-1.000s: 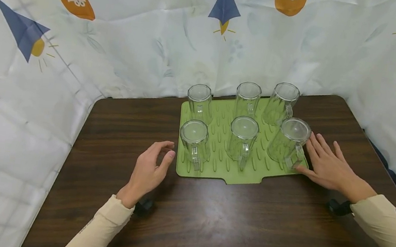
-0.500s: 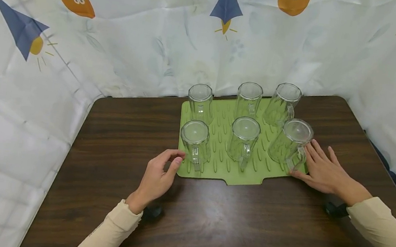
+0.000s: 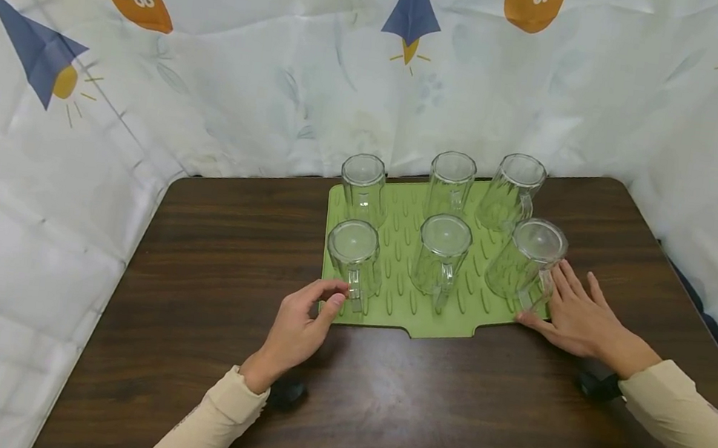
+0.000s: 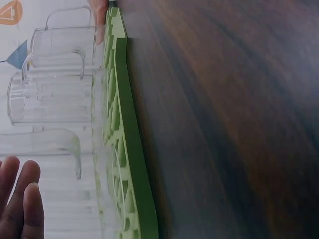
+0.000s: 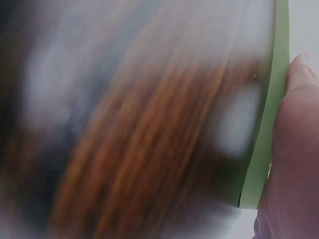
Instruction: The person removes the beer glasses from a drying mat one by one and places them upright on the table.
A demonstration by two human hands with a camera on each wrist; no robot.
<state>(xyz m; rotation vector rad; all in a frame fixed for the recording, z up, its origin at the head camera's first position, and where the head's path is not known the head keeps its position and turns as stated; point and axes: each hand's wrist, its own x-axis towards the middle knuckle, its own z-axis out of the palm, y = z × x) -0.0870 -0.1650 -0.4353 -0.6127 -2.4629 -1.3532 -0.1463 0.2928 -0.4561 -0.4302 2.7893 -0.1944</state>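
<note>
A green ribbed drying tray (image 3: 441, 324) bears several clear glass mugs, set upside down in two rows. My left hand (image 3: 302, 325) hovers by the handle of the front-left mug (image 3: 354, 242), fingers loosely bent and thumb apart. In the left wrist view its fingertips (image 4: 33, 199) are beside the nearest mug (image 4: 65, 199); contact is unclear. My right hand (image 3: 579, 318) lies spread at the tray's front-right corner, beside the front-right mug (image 3: 537, 242). Its thumb reaches the tray's front edge. The right wrist view puts that hand (image 5: 296, 149) against the tray's rim (image 5: 264, 144).
The tray sits toward the back of a dark wooden table (image 3: 389, 414). Behind the table hangs a white patterned curtain (image 3: 249, 76), close to the back row of mugs. Another mug (image 3: 444, 246) stands between the two front corner ones.
My left hand has moved right and slightly toward me, from left of the tray to the front-left mug's handle. My right hand has slid a little left and nearer along the tray's corner.
</note>
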